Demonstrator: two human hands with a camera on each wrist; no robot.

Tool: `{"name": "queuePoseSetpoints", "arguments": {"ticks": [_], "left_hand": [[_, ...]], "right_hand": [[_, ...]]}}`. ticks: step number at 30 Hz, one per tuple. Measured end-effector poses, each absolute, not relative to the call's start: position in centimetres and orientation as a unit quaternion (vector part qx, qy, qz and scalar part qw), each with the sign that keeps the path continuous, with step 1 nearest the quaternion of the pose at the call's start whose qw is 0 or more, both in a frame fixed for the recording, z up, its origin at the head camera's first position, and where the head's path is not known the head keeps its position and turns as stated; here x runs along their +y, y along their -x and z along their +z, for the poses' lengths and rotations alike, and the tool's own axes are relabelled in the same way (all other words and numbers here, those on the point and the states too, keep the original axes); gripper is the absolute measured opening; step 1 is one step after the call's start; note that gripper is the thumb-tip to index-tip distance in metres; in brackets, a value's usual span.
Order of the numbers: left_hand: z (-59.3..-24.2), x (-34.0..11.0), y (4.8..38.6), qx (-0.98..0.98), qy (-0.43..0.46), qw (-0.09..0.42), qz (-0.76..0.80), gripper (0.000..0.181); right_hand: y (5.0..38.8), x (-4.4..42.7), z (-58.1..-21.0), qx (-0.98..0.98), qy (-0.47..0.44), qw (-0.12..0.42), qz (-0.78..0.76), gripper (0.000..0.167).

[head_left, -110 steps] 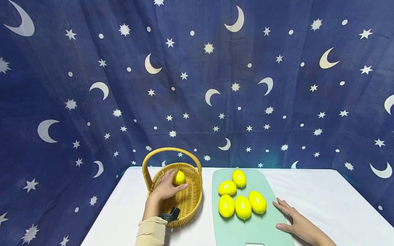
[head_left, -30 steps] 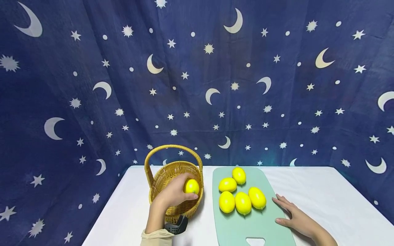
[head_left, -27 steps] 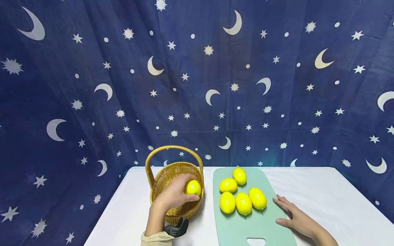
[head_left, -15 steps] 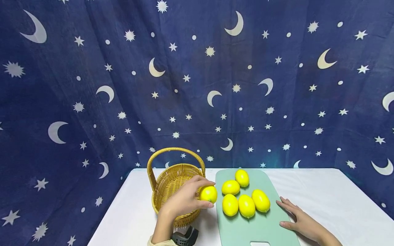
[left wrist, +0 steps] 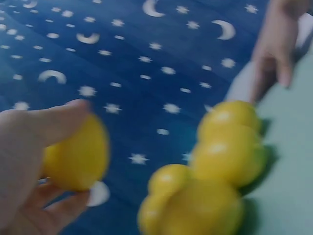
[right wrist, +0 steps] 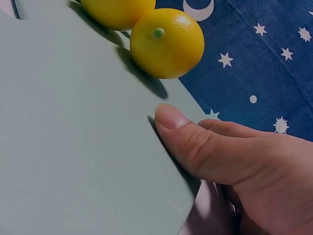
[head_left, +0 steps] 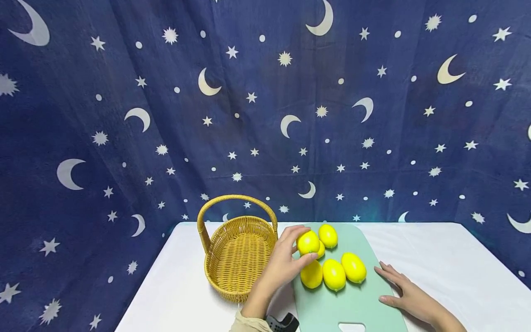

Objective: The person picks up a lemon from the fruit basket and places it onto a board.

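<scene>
My left hand (head_left: 284, 262) grips a yellow lemon (head_left: 308, 242) between thumb and fingers, above the left side of the pale green cutting board (head_left: 323, 309). In the left wrist view that held lemon (left wrist: 78, 154) appears apart from the group on the board. Several other lemons lie there, among them one at the front (head_left: 334, 275) and one at the back (head_left: 328, 236); the held lemon partly hides another. My right hand (head_left: 410, 295) rests at the board's right edge with relaxed fingers, its thumb (right wrist: 190, 142) on the board near a lemon (right wrist: 167, 44).
A wicker basket (head_left: 242, 260) with a tall arched handle stands left of the board, nothing visible inside it. The white table (head_left: 166, 286) extends on both sides. A dark blue curtain (head_left: 265, 138) with moons and stars hangs behind.
My left hand has lifted the lemon out of the basket and carried it rightward over the board. The right hand has stayed at the board's edge.
</scene>
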State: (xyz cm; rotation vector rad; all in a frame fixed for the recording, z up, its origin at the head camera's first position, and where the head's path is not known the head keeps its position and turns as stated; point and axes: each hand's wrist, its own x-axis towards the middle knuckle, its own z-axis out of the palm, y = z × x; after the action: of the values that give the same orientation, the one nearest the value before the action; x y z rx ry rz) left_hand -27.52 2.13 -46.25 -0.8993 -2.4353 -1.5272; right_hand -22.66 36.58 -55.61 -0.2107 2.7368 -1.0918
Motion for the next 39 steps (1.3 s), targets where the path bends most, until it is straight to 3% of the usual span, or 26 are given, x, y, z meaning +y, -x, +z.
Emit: {"name": "queuePoseSetpoints", "arguments": {"ticks": [11,30,39], "left_hand": [[-49.1,4.7,31.2,-0.788,0.208,0.122,-0.566,0.053],[-53.7,5.8,33.6,-0.752,0.088,0.077,-0.649,0.049],[-54.9,6.0,33.9,-0.710,0.103,0.066,-0.693,0.048]], "right_hand": [[23.0,36.2,-55.0,0.920,0.086,0.074,-0.375,0.079],[22.4,35.8,-55.4,0.912,0.056,0.103,-0.392,0.081],[22.2,36.2,-55.3,0.912,0.055,0.091,-0.396,0.080]]}}
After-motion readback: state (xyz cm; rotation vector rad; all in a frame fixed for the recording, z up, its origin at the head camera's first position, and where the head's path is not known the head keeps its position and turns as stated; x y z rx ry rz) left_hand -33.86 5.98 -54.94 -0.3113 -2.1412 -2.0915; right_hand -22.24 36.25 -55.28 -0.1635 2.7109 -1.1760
